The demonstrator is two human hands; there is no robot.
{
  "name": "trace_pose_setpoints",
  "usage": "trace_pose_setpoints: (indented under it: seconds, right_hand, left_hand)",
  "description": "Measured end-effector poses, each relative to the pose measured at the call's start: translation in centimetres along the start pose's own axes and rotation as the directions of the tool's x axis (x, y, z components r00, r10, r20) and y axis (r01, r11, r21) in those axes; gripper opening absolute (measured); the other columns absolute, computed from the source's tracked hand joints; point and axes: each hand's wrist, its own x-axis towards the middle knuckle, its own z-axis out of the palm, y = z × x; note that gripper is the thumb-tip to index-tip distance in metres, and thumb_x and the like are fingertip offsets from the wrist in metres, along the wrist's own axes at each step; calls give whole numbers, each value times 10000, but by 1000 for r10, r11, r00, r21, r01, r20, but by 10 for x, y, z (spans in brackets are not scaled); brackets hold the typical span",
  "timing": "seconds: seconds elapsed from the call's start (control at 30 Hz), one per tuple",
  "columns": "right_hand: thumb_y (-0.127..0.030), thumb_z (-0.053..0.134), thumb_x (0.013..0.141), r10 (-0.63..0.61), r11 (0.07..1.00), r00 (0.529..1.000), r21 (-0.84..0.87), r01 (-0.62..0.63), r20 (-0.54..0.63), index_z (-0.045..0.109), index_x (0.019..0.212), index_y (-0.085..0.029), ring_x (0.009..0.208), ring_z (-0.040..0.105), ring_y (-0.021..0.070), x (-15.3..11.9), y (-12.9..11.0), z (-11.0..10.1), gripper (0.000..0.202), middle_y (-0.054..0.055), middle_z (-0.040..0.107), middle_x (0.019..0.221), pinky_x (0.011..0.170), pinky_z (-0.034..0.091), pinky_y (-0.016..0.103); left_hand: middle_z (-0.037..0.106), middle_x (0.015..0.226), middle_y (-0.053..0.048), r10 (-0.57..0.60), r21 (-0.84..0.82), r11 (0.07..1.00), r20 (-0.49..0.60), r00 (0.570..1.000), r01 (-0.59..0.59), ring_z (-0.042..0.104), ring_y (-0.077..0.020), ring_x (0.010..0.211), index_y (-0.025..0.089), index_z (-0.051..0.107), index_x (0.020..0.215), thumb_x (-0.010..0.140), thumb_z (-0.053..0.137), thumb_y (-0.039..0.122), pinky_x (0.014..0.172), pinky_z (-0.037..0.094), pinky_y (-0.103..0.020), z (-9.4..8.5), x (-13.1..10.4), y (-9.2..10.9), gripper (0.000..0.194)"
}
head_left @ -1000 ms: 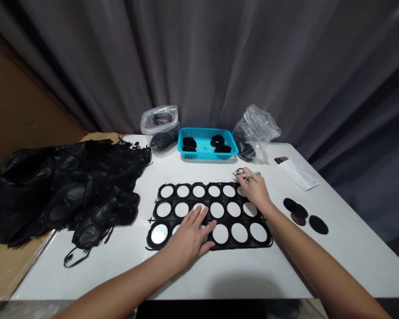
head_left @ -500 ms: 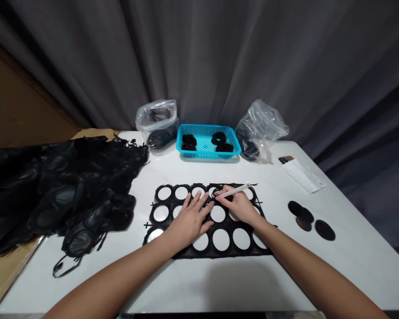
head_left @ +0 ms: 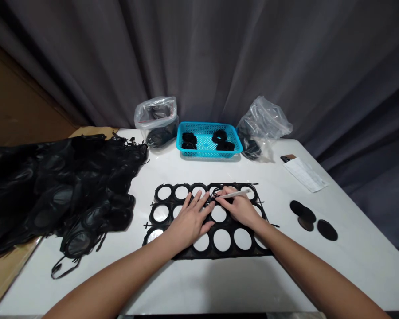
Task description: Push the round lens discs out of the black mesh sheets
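A black sheet with rows of round holes (head_left: 216,255) lies flat on the white table. My left hand (head_left: 189,219) rests on its middle with the fingers spread, pressing on the sheet. Pinched in my right hand (head_left: 237,207) is a slim white pen-shaped tool (head_left: 236,193), slanted up to the right. Its tip is at the rim of a top-row hole, close to my left fingertips, but too small to make out. Thin black strips (head_left: 216,190) curl up around that hole. Parts of the sheet are hidden under both hands.
A blue basket (head_left: 206,153) with black rings stands at the back between two clear plastic bags (head_left: 156,119) (head_left: 264,119). Black sheets are heaped (head_left: 63,186) at the left. Several black discs (head_left: 327,230), a white paper (head_left: 306,174) and a phone (head_left: 287,157) lie right.
The white tool has tilted lower, its back end swinging down as my right hand turns slightly. My left hand stays in place on the sheet. The view has shifted a little.
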Motion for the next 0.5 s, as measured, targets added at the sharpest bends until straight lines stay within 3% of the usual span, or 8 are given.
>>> trace_pose_setpoints:
  seconds: [0.07, 0.13, 0.2, 0.27, 0.37, 0.43, 0.5]
  right_hand:
    - [-238, 497, 972, -190, 966, 981, -170, 192, 29, 546, 852, -167, 877, 553, 199, -4, -4, 1, 147, 55, 645, 889, 808, 391, 335]
    - [-188, 454, 973, -358, 856, 927, -358, 373, 110, 557, 932, -150, 902, 533, 225, -4, -6, 0, 118, 94, 650, 954, 827, 365, 365]
    - [-155, 451, 951, -415, 752, 896, -495, 435, 157, 560, 978, -133, 939, 528, 250, 4, -2, -6, 114, 126, 649, 1017, 841, 345, 381]
    - [-138, 440, 939, -369, 725, 925, -594, 348, 91, 557, 947, -137, 908, 534, 251, 19, 8, -18, 118, 122, 649, 965, 818, 333, 375]
    - [-166, 401, 953, -215, 749, 961, -661, 47, -176, 525, 835, -156, 816, 536, 247, 44, 24, -43, 172, 107, 624, 816, 756, 312, 367]
    - [-231, 424, 954, -128, 822, 934, -563, -88, -333, 500, 810, -165, 779, 540, 236, 53, 26, -58, 175, 96, 617, 796, 731, 316, 354]
    - [-315, 489, 933, -7, 929, 916, -340, -143, -402, 484, 781, -172, 730, 534, 204, 51, 18, -65, 208, 68, 609, 779, 705, 330, 328]
  left_hand:
    - [255, 1597, -99, -2, 3, 1000, 6, 1000, 2, 206, -336, 1481, 207, 418, 1491, 948, 581, 398, 1176, 221, -553, 0, 0, 0, 598]
    - [231, 1605, -101, -7, 4, 1000, 11, 1000, 7, 196, -354, 1480, 210, 414, 1498, 943, 587, 399, 1176, 219, -556, 0, 0, -1, 611]
    - [222, 1607, -103, -12, 3, 1000, 10, 1000, 12, 187, -374, 1478, 207, 438, 1484, 942, 586, 404, 1176, 215, -560, 0, 0, -1, 596]
    - [237, 1601, -108, -15, -5, 1000, 14, 1000, 15, 190, -386, 1473, 204, 466, 1467, 942, 584, 403, 1175, 214, -562, -1, 1, 0, 574]
    - [251, 1596, -108, -27, -25, 999, 31, 999, 28, 189, -398, 1470, 211, 474, 1464, 937, 594, 389, 1170, 221, -571, -2, 1, 0, 569]
    - [243, 1599, -105, -35, -48, 998, 42, 999, 37, 176, -401, 1472, 213, 468, 1467, 936, 601, 376, 1167, 222, -579, -3, 1, -1, 571]
    - [251, 1597, -99, -37, -91, 995, 61, 997, 42, 164, -395, 1476, 214, 472, 1458, 934, 609, 364, 1170, 208, -589, -6, 1, -2, 562]
